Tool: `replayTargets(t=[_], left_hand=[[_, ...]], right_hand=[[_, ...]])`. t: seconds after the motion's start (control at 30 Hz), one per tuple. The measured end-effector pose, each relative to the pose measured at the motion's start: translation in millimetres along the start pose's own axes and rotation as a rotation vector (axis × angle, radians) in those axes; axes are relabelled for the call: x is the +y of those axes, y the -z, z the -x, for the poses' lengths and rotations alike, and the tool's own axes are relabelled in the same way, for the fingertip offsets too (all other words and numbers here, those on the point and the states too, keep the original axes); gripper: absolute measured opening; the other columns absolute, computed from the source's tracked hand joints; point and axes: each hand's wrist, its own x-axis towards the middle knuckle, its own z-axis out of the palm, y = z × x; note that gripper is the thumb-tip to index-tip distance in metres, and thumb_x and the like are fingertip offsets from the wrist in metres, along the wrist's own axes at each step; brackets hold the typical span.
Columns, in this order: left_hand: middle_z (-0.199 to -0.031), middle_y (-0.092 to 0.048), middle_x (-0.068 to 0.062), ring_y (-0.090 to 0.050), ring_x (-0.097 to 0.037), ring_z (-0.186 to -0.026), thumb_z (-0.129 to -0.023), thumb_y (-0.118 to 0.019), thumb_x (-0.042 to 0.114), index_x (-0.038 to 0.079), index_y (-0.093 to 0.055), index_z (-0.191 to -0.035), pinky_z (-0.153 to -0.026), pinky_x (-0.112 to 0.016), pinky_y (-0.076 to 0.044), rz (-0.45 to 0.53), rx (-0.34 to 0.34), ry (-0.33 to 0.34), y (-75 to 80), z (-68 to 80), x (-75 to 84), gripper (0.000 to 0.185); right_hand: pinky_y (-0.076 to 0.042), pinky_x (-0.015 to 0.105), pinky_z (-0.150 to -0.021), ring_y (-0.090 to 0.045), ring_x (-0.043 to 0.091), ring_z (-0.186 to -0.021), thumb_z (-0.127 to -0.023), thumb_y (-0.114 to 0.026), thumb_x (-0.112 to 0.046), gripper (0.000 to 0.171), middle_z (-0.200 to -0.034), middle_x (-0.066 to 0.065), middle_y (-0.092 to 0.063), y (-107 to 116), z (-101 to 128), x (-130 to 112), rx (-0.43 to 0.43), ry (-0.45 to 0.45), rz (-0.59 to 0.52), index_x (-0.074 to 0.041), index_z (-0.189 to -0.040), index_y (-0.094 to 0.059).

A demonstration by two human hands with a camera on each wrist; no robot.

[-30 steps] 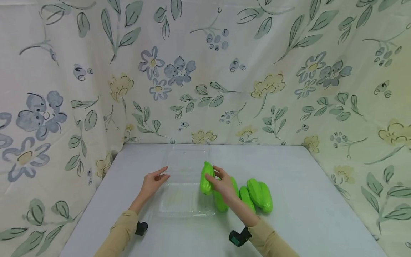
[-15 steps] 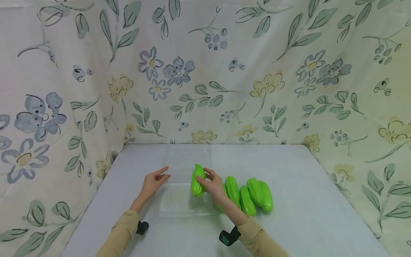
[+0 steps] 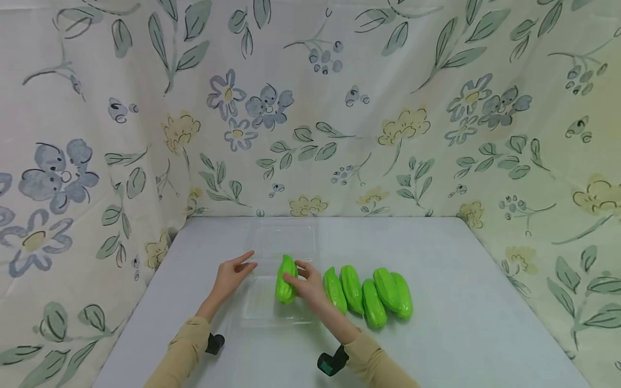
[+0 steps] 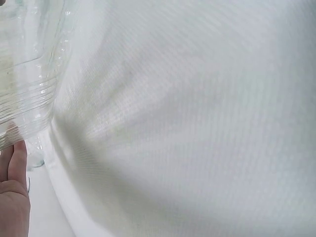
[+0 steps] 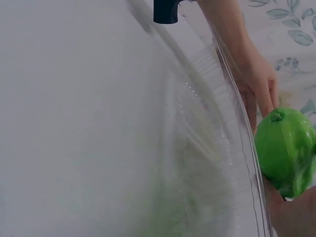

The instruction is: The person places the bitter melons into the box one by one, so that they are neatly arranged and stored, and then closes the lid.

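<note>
Here the right hand (image 3: pixel 306 284) has a ridged, glossy green gourd (image 3: pixel 285 279) in its grip above the clear plastic tray (image 3: pixel 264 312), left hand (image 3: pixel 232 277) flat, released at the rim.

The right hand (image 3: pixel 305 283) has carried the green fruit (image 3: pixel 285 279) leftward, away from the row of four green fruits (image 3: pixel 368 293) it was in front of, and now holds it over the clear tray (image 3: pixel 271 315), nearer the worktop's left edge.
</note>
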Motion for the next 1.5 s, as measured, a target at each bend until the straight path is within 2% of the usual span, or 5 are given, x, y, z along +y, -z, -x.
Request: replayTargets(t=[0.47,0.9,1.13,1.4,1.5], left_hand=[[-0.113,-0.069,-0.016,-0.068,-0.027,-0.100,-0.090,-0.066,0.028,0.007,-0.058,-0.130,-0.073,-0.019,-0.050,-0.035,-0.012,0.024,0.5,-1.0,0.9,0.046],[-0.117,-0.066,-0.018,-0.068,-0.029,-0.100,-0.090,-0.065,0.028,0.007,-0.059,-0.130,-0.079,-0.039,-0.054,-0.029,-0.005,0.000,0.1,-0.1,0.5,0.045],[-0.113,-0.067,-0.019,-0.069,-0.030,-0.097,-0.089,-0.066,0.028,0.005,-0.060,-0.128,-0.074,-0.030,-0.054,-0.038,0.007,-0.021,-2.0,-0.5,0.2,0.045],[-0.116,-0.066,-0.021,-0.068,-0.031,-0.098,-0.090,-0.066,0.026,0.005,-0.059,-0.128,-0.075,-0.034,-0.055,-0.044,0.010,-0.020,-0.6,1.1,4.0,0.045],[-0.114,-0.067,-0.021,-0.068,-0.031,-0.097,-0.090,-0.066,0.027,0.005,-0.059,-0.128,-0.073,-0.027,-0.053,-0.047,0.006,-0.020,-0.5,1.2,4.5,0.045]], right_hand=[[-0.054,0.042,-0.081,-0.056,0.039,-0.114,-0.086,-0.070,-0.020,0.061,-0.133,0.030,-0.046,-22,-1,7,0.001,-0.044,0.021,0.002,-0.136,-0.044],[-0.052,0.042,-0.086,-0.056,0.034,-0.112,-0.082,-0.074,-0.024,0.062,-0.129,0.024,-0.052,-44,-5,18,0.021,-0.061,0.134,-0.002,-0.133,-0.048],[-0.051,0.042,-0.086,-0.058,0.031,-0.107,-0.080,-0.076,-0.022,0.062,-0.124,0.023,-0.055,-55,-10,27,0.045,-0.017,0.161,0.000,-0.131,-0.049],[-0.051,0.041,-0.086,-0.058,0.027,-0.105,-0.080,-0.077,-0.025,0.063,-0.123,0.020,-0.056,-59,-7,25,0.042,-0.008,0.222,-0.002,-0.131,-0.049],[-0.051,0.041,-0.085,-0.058,0.027,-0.104,-0.079,-0.077,-0.025,0.063,-0.122,0.019,-0.057,-62,-7,25,0.040,-0.001,0.247,-0.003,-0.131,-0.049]])
